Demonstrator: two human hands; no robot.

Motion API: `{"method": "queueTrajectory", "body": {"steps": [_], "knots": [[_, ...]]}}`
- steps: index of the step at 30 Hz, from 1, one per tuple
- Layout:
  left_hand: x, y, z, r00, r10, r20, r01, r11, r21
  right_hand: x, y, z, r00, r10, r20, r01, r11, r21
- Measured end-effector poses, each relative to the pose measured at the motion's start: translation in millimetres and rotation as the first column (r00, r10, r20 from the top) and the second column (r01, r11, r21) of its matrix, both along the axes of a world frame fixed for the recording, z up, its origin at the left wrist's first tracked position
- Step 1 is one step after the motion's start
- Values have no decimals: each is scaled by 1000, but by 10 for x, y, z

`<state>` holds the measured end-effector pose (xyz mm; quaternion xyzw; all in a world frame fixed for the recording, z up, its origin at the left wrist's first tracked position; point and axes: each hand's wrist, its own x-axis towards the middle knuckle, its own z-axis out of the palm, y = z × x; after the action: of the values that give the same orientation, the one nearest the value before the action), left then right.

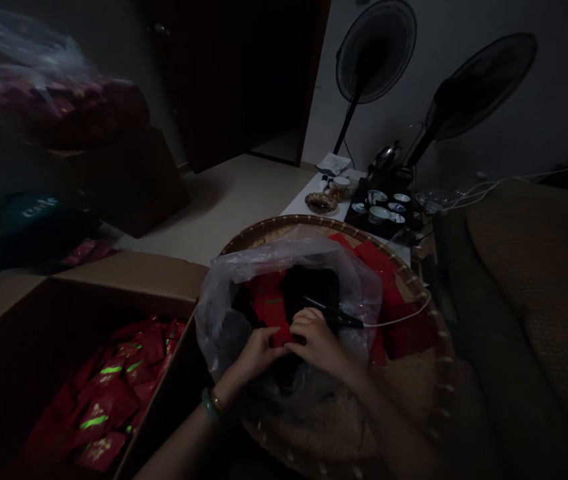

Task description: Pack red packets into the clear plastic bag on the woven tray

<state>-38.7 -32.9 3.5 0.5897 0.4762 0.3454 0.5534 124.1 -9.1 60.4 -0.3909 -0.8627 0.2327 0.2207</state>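
My left hand (258,355), with bracelets at its wrist, pinches a small red pouch (280,335). Closed on the pouch's other side is my right hand (317,339). A black pen-shaped tool (337,315) with a white cord runs by the right hand's fingers; whether the hand grips it, I cannot tell. Both hands are over an open clear plastic bag (361,267), which holds dark contents and more red pouches (267,297). Under the bag is a round woven bamboo tray (414,400). Red pieces (407,327) lie on its right side.
To the left, an open cardboard box (159,270) holds several red packets (109,400). A filled plastic bag (79,107) sits on another box (129,180). Beyond the tray are a low table with cups (379,214) and two standing fans (377,50). A woven-covered seat (539,267) is at right.
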Motion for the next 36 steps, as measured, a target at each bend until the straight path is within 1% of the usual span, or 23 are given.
{"method": "queueTrajectory", "body": {"steps": [7, 10, 14, 16, 18, 20, 21, 22, 23, 25, 27, 29, 31, 33, 36], "knots": [[-16, 5, -61, 997, 40, 67, -38, 998, -42, 138, -10, 204, 981, -62, -186, 54, 997, -48], [-23, 10, -47, 995, 56, 85, -51, 997, -61, 181, -3, 258, 965, -100, -244, 89, 994, -57], [-21, 5, -2, 993, 45, 106, -37, 997, -74, 209, 9, 308, 951, -140, -276, 122, 989, -80], [-17, 1, 18, 992, 44, 119, -36, 996, -76, 233, 29, 324, 933, -167, -319, 142, 985, -99], [-14, -3, 29, 990, 50, 129, -40, 996, -83, 270, 55, 336, 900, -249, -357, 234, 968, -87], [-12, -5, 26, 989, 53, 139, -41, 996, -82, 304, 66, 349, 865, -352, -357, 366, 930, -30], [-12, -6, 20, 988, 53, 144, -41, 996, -80, 313, 60, 356, 862, -373, -343, 400, 917, 8], [-12, -6, 12, 988, 52, 147, -41, 996, -76, 315, 43, 365, 879, -352, -322, 386, 922, 44], [-13, -6, 3, 988, 53, 146, -43, 997, -71, 306, 18, 373, 911, -291, -292, 324, 944, 70], [-12, -7, -13, 989, 54, 139, -46, 997, -60, 264, -47, 381, 972, -117, -203, 138, 986, 89], [-10, -10, -19, 990, 50, 135, -44, 998, -44, 200, -103, 369, 996, 2, -85, 5, 997, 78], [-6, -16, -8, 990, 37, 134, -34, 999, -23, 135, -128, 333, 999, 36, 28, -37, 998, 57], [-2, -25, 17, 992, 13, 129, -12, 1000, -8, 83, -124, 283, 993, 57, 106, -62, 997, 40], [-1, -36, 43, 992, -16, 125, 17, 1000, -5, 45, -110, 232, 986, 78, 144, -82, 996, 21], [-1, -50, 60, 992, -48, 113, 50, 999, -14, 11, -102, 158, 983, 101, 150, -101, 995, -8]]}}
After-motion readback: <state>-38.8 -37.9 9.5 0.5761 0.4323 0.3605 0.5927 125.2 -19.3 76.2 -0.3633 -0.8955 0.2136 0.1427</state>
